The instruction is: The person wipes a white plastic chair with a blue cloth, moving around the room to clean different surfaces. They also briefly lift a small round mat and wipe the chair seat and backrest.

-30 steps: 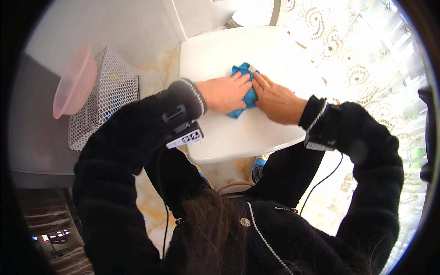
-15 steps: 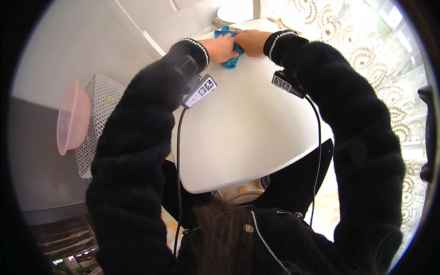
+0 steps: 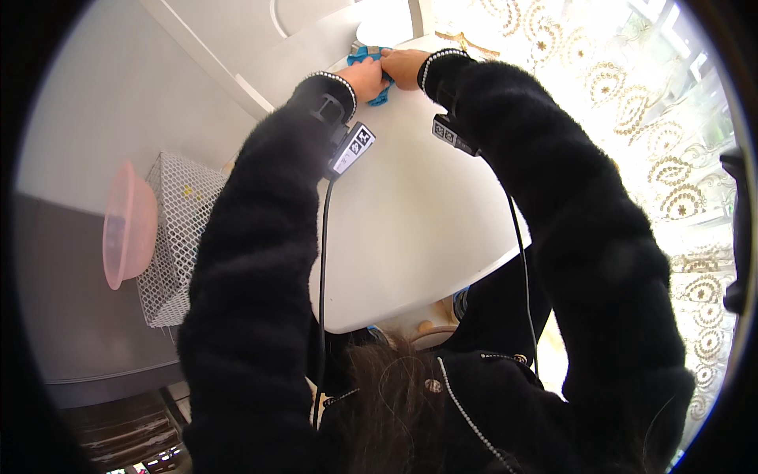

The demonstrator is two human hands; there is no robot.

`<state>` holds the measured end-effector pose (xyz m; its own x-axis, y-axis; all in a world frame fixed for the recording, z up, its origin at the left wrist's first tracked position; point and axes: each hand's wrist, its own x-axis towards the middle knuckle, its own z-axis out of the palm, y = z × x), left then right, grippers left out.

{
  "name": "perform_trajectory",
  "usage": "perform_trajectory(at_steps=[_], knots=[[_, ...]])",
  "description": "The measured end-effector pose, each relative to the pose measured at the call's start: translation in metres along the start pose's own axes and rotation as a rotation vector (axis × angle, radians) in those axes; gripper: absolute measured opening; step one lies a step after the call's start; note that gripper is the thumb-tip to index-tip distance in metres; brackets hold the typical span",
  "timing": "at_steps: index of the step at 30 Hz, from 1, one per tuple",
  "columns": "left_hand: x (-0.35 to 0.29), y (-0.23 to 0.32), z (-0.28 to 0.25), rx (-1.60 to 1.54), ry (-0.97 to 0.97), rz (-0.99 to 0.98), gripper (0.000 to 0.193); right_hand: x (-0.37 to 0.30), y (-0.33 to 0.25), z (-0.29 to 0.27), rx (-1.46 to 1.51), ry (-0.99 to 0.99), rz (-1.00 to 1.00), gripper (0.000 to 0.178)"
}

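Both hands are at the far end of a white table, close together on a blue cloth. From the left, my left hand presses and grips the bunched cloth. My right hand comes in from the right, its fingers closed on the cloth beside the left fingers. Part of the cloth sticks out below and above the hands; the fingertips are partly hidden in its folds. A small dark device with a black cable is strapped to each forearm.
White plates or a similar round stack stand beyond the table's far edge, by a white chair. At left, a pink basin leans by a white mesh basket. A patterned sheer curtain hangs along the right.
The hands and cloth have shifted a little left and up in the picture. The whole view has turned slightly too, and the cloth looks more bunched under the hands.
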<state>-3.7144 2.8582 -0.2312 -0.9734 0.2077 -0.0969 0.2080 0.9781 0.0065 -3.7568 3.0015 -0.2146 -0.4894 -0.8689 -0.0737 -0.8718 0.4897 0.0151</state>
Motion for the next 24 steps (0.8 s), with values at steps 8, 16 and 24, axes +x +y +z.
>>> perform_trajectory(at_steps=[8,16,24], knots=[[-0.049,0.042,0.006,0.054,-0.064,0.062,0.036,-0.067,-0.036,-0.003,-0.004,-0.051,-0.001,0.041],[-0.148,0.137,-0.001,-0.046,0.015,0.345,0.053,-0.203,-0.074,0.023,-0.156,0.146,-0.095,0.040],[-0.157,0.207,-0.015,-0.058,-0.035,0.545,0.052,-0.300,-0.079,0.021,-0.192,0.134,0.019,0.047]])
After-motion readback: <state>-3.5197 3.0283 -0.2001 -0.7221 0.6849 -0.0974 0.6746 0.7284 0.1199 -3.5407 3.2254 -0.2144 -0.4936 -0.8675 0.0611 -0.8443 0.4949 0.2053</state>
